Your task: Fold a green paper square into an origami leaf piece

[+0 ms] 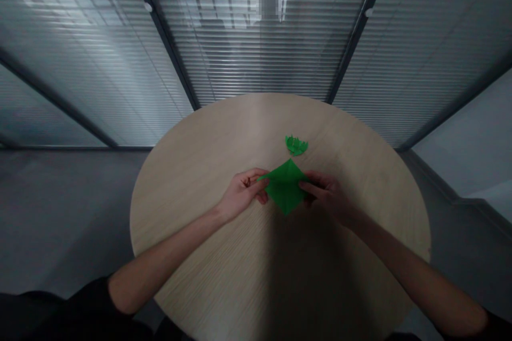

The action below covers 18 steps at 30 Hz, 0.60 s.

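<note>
A square sheet of green paper (pixel 286 187) with faint creases is held over the table, turned so that one corner points away from me and one toward me. My left hand (pixel 248 187) pinches its left corner between thumb and fingers. At the opposite corner my right hand (pixel 322 192) grips the sheet, thumb on top and fingers underneath. Just beyond the far corner lies a small green folded paper piece (pixel 296 145) with a jagged, pointed upper edge. Neither hand touches that piece.
The round wooden table (pixel 192 144) has a pale grain, and a dark shadow falls across its near part. Behind it stand glass panels with blinds (pixel 260 64) between dark frames. Grey floor (pixel 80 197) shows on both sides.
</note>
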Each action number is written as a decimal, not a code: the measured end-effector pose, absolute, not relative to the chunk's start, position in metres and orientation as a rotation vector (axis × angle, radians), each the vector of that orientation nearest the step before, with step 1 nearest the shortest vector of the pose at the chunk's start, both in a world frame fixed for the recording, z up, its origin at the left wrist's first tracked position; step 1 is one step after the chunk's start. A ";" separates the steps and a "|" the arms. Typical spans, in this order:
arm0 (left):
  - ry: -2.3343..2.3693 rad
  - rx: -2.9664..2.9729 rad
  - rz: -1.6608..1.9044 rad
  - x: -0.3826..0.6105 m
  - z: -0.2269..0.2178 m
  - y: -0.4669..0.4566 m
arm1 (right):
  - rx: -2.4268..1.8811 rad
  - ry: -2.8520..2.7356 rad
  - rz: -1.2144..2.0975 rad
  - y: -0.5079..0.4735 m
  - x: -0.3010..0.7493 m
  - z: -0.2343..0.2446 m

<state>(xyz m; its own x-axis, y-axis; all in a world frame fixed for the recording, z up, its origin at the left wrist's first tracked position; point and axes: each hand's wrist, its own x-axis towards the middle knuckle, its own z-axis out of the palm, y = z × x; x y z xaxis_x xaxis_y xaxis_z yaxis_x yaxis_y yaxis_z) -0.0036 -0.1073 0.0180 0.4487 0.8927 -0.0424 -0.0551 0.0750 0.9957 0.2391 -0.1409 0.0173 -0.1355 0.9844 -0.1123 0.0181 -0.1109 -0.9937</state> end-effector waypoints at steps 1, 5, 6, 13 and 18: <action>0.834 1.293 0.853 -0.004 0.017 -0.107 | -1.236 -1.258 1.379 -0.141 0.239 0.017; 0.775 1.247 0.840 -0.005 0.012 -0.106 | -1.212 -1.181 1.386 -0.142 0.240 0.019; 0.764 1.234 0.841 -0.005 0.012 -0.106 | -1.198 -1.156 1.398 -0.142 0.241 0.019; 0.779 1.170 0.873 -0.005 0.021 -0.109 | -1.168 -1.076 1.470 -0.145 0.244 0.018; 0.845 1.276 0.874 -0.003 0.024 -0.112 | -1.131 -1.173 1.527 -0.146 0.243 0.022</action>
<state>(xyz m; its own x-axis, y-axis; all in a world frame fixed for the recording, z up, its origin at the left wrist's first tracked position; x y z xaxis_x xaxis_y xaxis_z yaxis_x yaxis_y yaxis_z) -0.0035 -0.1116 0.0237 0.4333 0.9002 -0.0431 -0.0738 0.0831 0.9938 0.2426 -0.1461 0.0218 -0.2009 0.9688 -0.1449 -0.1093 -0.1692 -0.9795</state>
